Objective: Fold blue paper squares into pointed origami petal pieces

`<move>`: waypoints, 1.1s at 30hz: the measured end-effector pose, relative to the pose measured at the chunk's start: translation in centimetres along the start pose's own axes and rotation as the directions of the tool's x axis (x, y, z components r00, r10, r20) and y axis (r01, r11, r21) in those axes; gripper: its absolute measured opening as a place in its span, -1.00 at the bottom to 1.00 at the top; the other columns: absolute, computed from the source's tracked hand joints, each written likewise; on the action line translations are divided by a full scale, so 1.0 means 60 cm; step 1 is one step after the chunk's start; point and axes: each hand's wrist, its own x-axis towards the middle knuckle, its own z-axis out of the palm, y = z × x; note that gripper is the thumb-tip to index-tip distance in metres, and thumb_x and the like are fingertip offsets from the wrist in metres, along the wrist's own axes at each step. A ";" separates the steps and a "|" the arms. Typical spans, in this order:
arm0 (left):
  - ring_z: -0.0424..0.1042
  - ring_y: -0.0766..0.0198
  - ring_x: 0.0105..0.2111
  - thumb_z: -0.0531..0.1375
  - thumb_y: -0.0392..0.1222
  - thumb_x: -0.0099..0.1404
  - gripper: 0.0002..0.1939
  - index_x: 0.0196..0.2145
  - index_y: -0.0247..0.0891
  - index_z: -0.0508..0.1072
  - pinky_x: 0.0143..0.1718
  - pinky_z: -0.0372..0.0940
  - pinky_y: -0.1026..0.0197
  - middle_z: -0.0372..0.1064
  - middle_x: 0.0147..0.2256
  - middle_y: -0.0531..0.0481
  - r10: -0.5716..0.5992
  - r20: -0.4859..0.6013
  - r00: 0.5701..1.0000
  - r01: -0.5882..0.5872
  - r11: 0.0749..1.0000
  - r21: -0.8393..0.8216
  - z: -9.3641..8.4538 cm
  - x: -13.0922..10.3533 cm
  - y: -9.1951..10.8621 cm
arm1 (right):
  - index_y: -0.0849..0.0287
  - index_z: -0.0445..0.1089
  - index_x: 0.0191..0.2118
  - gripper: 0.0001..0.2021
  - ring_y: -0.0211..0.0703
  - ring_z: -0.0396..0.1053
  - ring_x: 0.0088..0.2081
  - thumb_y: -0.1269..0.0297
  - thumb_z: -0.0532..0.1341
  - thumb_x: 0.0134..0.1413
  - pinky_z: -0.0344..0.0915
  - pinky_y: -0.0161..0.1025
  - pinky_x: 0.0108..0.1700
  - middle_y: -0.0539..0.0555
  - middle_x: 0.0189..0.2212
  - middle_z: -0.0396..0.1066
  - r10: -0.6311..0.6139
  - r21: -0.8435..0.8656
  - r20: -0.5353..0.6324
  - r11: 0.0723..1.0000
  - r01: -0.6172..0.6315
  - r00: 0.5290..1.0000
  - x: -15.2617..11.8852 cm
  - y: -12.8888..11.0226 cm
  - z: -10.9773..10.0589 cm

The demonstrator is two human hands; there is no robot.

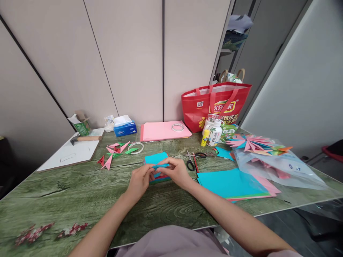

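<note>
Left hand (140, 180) and right hand (175, 171): both pinched together on one folded blue paper strip (160, 166), held between the fingertips just above the desk (80, 192). Beneath the hands: small stack of blue paper squares (155, 157). Just right of the right hand: scissors (190, 160); further right, large blue sheets (227, 182). Beyond the left hand: folded pink and green pieces (115, 150), tape ring (136, 147).

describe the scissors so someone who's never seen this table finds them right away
Start at the red shopping bag against the back wall, then come down past the yellow glue stick onto the green table. The scissors lie flat there, just right of the right hand. They are the only metal tool nearby, with black handles.
</note>
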 end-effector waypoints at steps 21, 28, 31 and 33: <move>0.30 0.38 -0.66 -0.01 -0.22 0.22 -0.81 -0.45 -0.25 0.36 -0.56 0.23 0.34 0.31 -0.61 0.08 -0.097 -0.093 0.991 0.092 0.994 -0.059 -0.005 0.003 -0.008 | 0.24 0.43 -0.40 -0.77 -0.21 0.40 -0.54 0.26 0.32 -0.29 0.38 -0.26 -0.45 0.02 -0.59 0.45 -0.021 0.021 -0.007 1.000 0.021 1.000 0.007 -0.003 -0.013; 0.30 0.38 -0.64 -0.01 -0.24 0.21 -0.82 -0.42 -0.25 0.37 -0.55 0.22 0.35 0.30 -0.60 0.08 -0.053 -0.105 0.993 0.052 0.999 -0.007 -0.006 0.005 -0.011 | 0.23 0.40 -0.53 -0.82 -0.24 0.39 -0.54 0.24 0.32 -0.30 0.37 -0.30 -0.48 0.02 -0.59 0.42 -0.055 0.048 -0.039 0.997 0.056 0.998 0.007 0.001 -0.008; 0.30 0.37 -0.64 -0.01 -0.24 0.21 -0.83 -0.42 -0.25 0.37 -0.54 0.22 0.34 0.30 -0.61 0.08 -0.041 -0.100 0.994 0.042 0.999 0.005 -0.007 0.006 -0.013 | 0.22 0.39 -0.57 -0.83 -0.27 0.36 -0.56 0.24 0.32 -0.32 0.35 -0.32 -0.50 0.03 -0.55 0.43 -0.084 0.036 -0.025 0.996 0.085 0.996 0.009 0.004 -0.009; 0.29 0.37 -0.64 -0.01 -0.24 0.22 -0.83 -0.42 -0.24 0.36 -0.53 0.21 0.34 0.29 -0.61 0.08 -0.035 -0.091 0.995 0.037 0.999 0.019 -0.007 0.006 -0.015 | 0.22 0.38 -0.58 -0.84 -0.29 0.35 -0.56 0.25 0.32 -0.31 0.33 -0.33 -0.50 0.03 -0.54 0.43 -0.098 0.016 -0.015 0.995 0.098 0.995 0.010 0.006 -0.011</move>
